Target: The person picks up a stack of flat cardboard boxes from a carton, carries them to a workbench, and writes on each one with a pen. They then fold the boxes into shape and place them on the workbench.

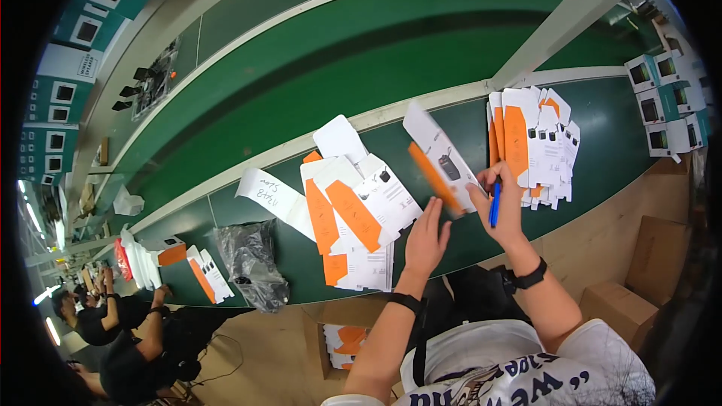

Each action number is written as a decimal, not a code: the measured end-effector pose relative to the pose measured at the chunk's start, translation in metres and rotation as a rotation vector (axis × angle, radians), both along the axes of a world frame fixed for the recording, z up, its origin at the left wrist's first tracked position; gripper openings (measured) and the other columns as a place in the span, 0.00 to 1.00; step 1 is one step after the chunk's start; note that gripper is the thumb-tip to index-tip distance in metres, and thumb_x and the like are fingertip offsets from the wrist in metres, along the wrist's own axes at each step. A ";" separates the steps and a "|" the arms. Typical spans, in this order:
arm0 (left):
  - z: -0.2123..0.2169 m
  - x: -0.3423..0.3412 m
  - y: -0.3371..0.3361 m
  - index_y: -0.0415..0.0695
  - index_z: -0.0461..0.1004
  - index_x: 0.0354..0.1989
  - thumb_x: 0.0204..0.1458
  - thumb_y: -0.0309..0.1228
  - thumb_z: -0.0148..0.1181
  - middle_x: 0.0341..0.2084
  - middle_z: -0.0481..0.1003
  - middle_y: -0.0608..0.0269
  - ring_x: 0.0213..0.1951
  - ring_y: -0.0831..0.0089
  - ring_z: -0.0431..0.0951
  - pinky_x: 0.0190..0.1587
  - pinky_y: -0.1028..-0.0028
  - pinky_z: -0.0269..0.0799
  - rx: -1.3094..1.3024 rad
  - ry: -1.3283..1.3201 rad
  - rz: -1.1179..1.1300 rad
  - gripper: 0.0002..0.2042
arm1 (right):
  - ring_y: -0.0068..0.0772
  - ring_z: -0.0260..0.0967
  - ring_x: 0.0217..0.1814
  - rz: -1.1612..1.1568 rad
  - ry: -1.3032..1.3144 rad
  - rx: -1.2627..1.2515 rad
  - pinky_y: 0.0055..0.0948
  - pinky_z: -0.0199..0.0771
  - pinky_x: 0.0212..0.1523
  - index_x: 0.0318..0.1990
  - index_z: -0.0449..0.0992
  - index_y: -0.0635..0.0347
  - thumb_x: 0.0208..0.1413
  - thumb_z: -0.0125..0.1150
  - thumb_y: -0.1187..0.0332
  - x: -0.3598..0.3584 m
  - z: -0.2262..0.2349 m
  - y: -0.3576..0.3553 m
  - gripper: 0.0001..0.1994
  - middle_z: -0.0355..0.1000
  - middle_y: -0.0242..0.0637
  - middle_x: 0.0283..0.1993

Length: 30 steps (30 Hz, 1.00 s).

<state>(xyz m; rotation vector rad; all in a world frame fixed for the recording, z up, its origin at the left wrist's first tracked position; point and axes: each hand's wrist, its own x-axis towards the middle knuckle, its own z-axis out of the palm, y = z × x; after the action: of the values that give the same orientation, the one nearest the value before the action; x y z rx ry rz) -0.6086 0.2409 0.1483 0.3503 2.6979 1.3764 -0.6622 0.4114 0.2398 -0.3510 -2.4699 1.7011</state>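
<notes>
A flat white-and-orange carton, slightly blurred, is tilted up in front of me. My right hand pinches its lower right corner, with a blue pen also held among the fingers. Beside the carton's lower left end, my left hand has its fingers stretched out; whether they touch it I cannot tell. To the left lies a loose, fanned pile of similar flat cartons. A second stack of flat cartons lies to the right. A handwritten paper strip sticks out from the left pile.
A crumpled grey plastic bag and another flat carton lie further left. A green conveyor belt runs behind the worktable. Teal-and-white boxes stand at far right, brown cardboard boxes below. Co-workers are at left.
</notes>
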 end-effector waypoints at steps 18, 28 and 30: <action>-0.032 -0.045 -0.024 0.53 0.66 0.70 0.55 0.43 0.59 0.73 0.59 0.61 0.73 0.60 0.59 0.73 0.56 0.52 -0.496 0.117 -0.175 0.31 | 0.15 0.69 0.31 0.213 -0.278 -0.233 0.20 0.70 0.33 0.36 0.77 0.64 0.62 0.66 0.70 0.004 -0.103 0.028 0.07 0.75 0.33 0.30; -0.038 -0.044 -0.022 0.60 0.71 0.67 0.53 0.47 0.59 0.71 0.64 0.68 0.70 0.65 0.63 0.72 0.58 0.52 -0.592 0.119 -0.141 0.30 | 0.21 0.65 0.16 0.223 0.058 0.178 0.22 0.61 0.19 0.19 0.71 0.61 0.50 0.72 0.75 -0.012 -0.133 0.027 0.14 0.70 0.32 0.16; -0.040 -0.043 -0.023 0.61 0.72 0.67 0.53 0.48 0.58 0.71 0.64 0.68 0.70 0.65 0.63 0.72 0.58 0.52 -0.597 0.123 -0.139 0.29 | 0.21 0.66 0.16 0.219 0.051 0.164 0.23 0.61 0.19 0.20 0.72 0.61 0.50 0.72 0.75 -0.012 -0.133 0.026 0.13 0.70 0.32 0.16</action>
<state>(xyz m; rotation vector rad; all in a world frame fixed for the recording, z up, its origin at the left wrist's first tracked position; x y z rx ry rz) -0.6517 0.2180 0.1085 0.5574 2.9404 0.4833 -0.6740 0.4370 0.1069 -0.0198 -2.6702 1.5417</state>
